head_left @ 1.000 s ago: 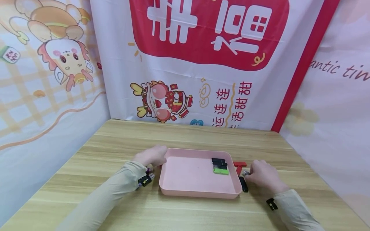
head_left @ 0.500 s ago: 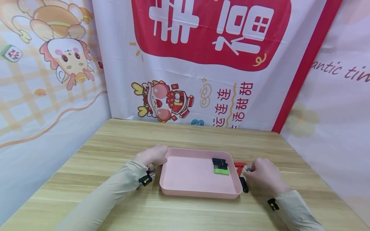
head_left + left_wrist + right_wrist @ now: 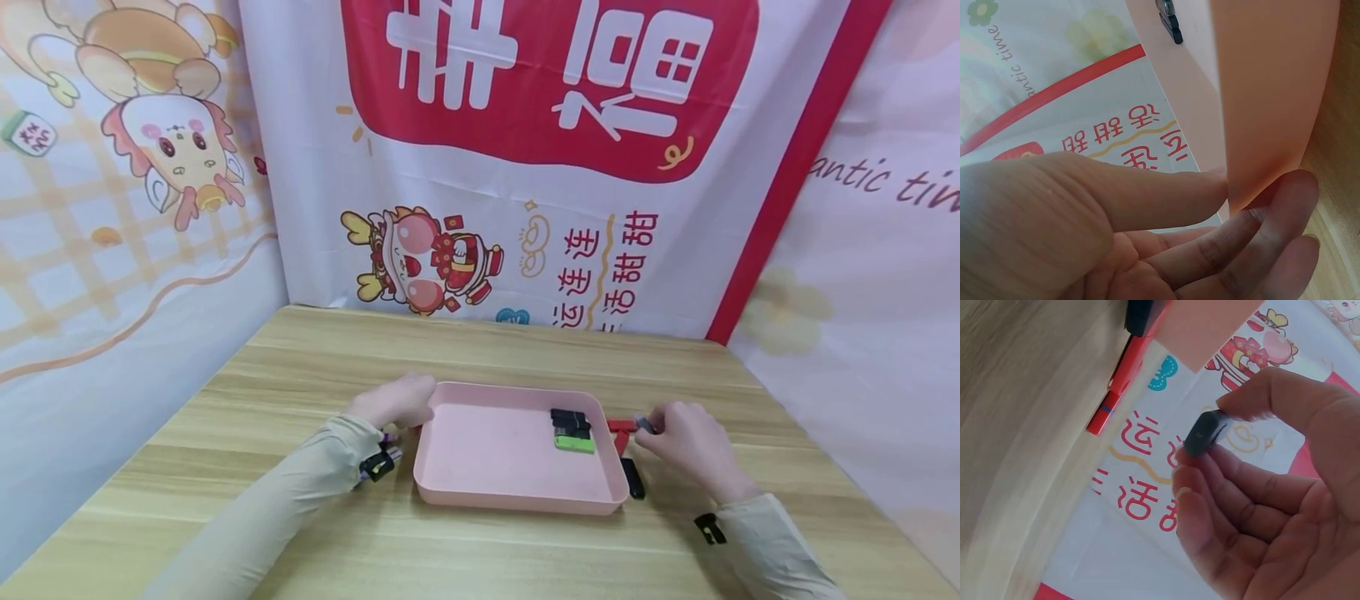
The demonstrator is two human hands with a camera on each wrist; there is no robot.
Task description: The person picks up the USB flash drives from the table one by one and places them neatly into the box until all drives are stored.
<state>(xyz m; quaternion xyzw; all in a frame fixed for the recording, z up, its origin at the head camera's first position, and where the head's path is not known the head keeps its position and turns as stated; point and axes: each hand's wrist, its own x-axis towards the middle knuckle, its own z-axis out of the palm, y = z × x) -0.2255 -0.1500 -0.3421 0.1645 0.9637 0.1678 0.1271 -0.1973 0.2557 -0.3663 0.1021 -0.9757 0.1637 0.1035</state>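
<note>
The shallow pink tray (image 3: pixel 517 503) lies on the wooden table between the hands. My left hand (image 3: pixel 397 402) grips its left rim, thumb on one side of the wall and fingers on the other, as the left wrist view shows. Beyond the tray's right side, my right hand (image 3: pixel 688 442) pinches a small dark grey block-ended piece (image 3: pixel 1205 433) between thumb and fingertips. Its kind cannot be told, as the fingers cover much of it. Inside the tray, near the right wall, black pieces (image 3: pixel 570 420) sit beside a bright green one (image 3: pixel 574 444).
Red stick-like pieces (image 3: pixel 621 426) and a black one (image 3: pixel 633 479) lie against the tray's right outer side. Purple and clear pieces (image 3: pixel 388 439) are partly hidden by the left wrist. Printed cloth (image 3: pixel 480 250) hangs around the table's back and sides.
My right hand has risen slightly in the head view, moving away from the black piece with the small grey piece in its fingers. The left hand keeps its hold on the tray rim.
</note>
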